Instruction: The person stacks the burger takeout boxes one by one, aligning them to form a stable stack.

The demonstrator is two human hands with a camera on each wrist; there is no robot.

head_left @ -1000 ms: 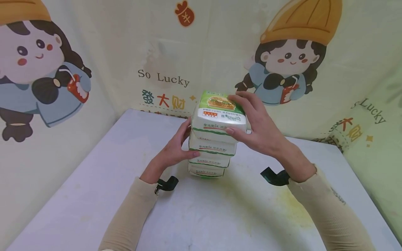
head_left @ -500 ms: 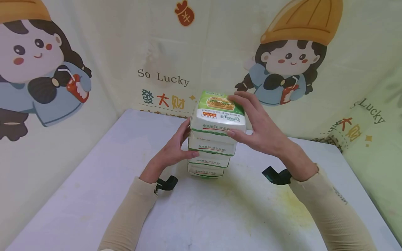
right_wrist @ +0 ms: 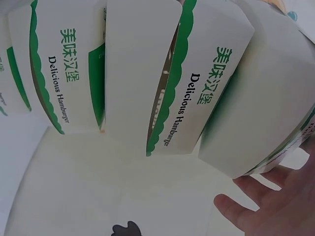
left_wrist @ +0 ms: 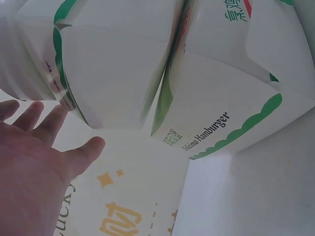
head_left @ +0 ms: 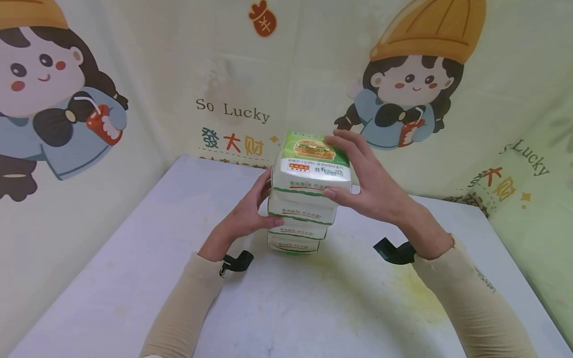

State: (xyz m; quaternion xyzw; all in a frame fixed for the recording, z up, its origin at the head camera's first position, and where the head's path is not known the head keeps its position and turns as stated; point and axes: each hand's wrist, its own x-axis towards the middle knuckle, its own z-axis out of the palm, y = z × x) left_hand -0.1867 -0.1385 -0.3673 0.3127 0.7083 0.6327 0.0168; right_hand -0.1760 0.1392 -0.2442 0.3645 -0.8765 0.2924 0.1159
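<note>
Several white paper hamburger boxes stand in a slightly uneven stack on the table, their rims edged with green scallops. The top hamburger box has a green lid with a burger picture and sits forward and right of those below. My right hand grips that box, thumb on its front and fingers over its right edge. My left hand holds the left side of the stack, thumb across the front of the middle boxes and its other fingers partly hidden behind. The right wrist view shows lettering on the side of a lower box.
The white table spreads in front of the stack and to both sides. A printed curtain with cartoon figures hangs behind it and at the sides. Black wrist mounts stick out from both cuffs.
The top box has dipped a little at its front under my right hand. Both hands keep nearly the same places, and the rest of the stack looks unmoved.
</note>
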